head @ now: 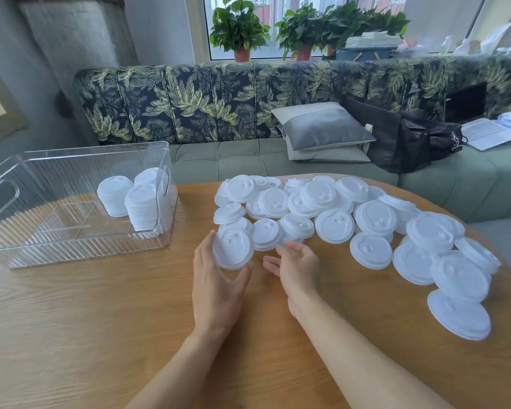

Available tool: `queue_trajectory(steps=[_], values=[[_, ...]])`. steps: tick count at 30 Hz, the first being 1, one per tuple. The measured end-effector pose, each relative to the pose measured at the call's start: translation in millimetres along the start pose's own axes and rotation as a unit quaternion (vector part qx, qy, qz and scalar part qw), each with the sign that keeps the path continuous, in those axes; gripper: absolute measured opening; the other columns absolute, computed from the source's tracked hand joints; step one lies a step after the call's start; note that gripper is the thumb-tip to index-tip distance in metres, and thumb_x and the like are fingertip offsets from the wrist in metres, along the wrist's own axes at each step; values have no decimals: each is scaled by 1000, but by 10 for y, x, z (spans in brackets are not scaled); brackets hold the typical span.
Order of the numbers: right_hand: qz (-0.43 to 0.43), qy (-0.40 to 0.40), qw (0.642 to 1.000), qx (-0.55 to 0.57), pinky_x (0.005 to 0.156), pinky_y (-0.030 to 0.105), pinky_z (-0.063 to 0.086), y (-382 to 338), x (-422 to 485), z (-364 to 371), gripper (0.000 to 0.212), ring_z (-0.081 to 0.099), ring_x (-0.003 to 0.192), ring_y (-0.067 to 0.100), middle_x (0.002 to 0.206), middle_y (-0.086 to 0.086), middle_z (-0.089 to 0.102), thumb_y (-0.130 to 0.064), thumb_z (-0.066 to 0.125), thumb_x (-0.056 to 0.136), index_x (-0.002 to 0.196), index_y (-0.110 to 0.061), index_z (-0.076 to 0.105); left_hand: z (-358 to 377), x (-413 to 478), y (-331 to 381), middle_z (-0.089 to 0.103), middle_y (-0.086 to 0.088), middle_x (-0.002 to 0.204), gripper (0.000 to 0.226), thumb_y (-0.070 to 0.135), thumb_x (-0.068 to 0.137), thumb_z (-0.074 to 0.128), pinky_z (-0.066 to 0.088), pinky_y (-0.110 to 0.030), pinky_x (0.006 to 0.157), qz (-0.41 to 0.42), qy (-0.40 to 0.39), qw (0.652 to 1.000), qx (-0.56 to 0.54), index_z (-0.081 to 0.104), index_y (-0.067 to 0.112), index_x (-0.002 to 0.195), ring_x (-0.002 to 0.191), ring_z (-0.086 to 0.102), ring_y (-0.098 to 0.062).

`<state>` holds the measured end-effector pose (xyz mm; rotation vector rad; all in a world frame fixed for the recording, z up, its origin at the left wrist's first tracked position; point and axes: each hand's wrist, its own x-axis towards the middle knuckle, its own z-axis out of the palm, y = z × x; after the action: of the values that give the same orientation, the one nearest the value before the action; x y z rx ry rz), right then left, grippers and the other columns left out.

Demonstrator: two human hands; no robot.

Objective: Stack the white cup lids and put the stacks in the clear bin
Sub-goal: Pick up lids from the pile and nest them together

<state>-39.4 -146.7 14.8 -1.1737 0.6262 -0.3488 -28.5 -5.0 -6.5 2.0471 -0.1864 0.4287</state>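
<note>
Nearest, on the round wooden table [101, 320], the left hand [216, 284] cradles one round white plastic cup lid [233, 249] between thumb and curled fingers, tilted up, probably as the base of a new stack. Just beside it the right hand [298, 267] hangs open and empty, fingers loose, seemingly ready to feed in another. Beyond lies the loose heap of white lids [351, 219]. Farther left, the clear ribbed plastic bin [42, 246] already holds three finished lid stacks [142, 205] in its right end.
</note>
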Motion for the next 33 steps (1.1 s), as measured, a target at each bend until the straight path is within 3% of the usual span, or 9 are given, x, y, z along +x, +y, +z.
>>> queue_trajectory(steps=[6,10,12,15,18,21,25,27,33], values=[[23,40,998,40,56,23,60,-9,87,167,27,78,67,21,116,16,67,-2,61,99,125,-7,54,19,-41,-38,43,14,146,89,27,81,88,41,-24,105,-13,11,999,-30,38,23,155,139,44,-7],[32,60,997,46,52,19,56,-8,127,235,31,73,55,11,108,15,72,-3,67,97,125,-10,56,25,-41,-36,41,21,142,90,33,81,88,33,-5,95,-16,4,999,-29,37,26,155,136,45,-3],[31,58,997,47,52,18,54,-10,138,219,32,67,49,7,102,11,73,-2,69,96,125,-10,58,26,-43,-37,40,21,143,92,35,81,88,37,-12,100,-13,3,999,-29,35,25,156,138,44,-4],[25,34,998,51,52,18,51,-1,120,119,27,58,48,5,74,2,70,-3,68,96,121,-12,64,18,-54,-13,39,20,144,95,35,81,88,45,-34,111,-6,3,1000,-30,34,23,158,140,43,-6],[25,11,998,58,53,21,49,-4,77,-34,19,56,52,7,56,-5,63,-7,67,96,109,-21,68,7,-78,16,44,17,145,90,38,80,88,47,-42,112,22,-12,999,-24,38,22,153,139,45,-8],[29,2,997,68,52,23,47,-38,21,-189,18,53,53,8,56,-6,62,-7,68,97,103,-25,69,-7,-128,68,45,21,141,85,44,79,87,49,-42,108,65,-37,997,6,39,28,147,134,49,-8],[64,-37,992,99,45,21,38,-105,-65,-356,16,46,51,9,70,2,63,-4,66,97,108,-13,73,-19,-214,153,45,19,143,85,60,76,77,47,-32,104,122,-68,989,39,36,31,144,133,47,-5],[88,-76,987,111,43,20,35,-119,-101,-418,19,44,50,8,79,5,66,-4,62,99,114,-6,74,-26,-255,169,44,18,145,84,65,75,73,46,-30,104,132,-79,987,45,36,33,143,135,46,-3],[112,-173,974,98,40,18,31,-115,-162,-536,23,41,48,7,76,3,67,-6,59,99,113,-2,78,-27,-324,186,42,27,139,85,68,74,73,41,-23,99,127,-104,985,61,34,37,143,129,46,5]])
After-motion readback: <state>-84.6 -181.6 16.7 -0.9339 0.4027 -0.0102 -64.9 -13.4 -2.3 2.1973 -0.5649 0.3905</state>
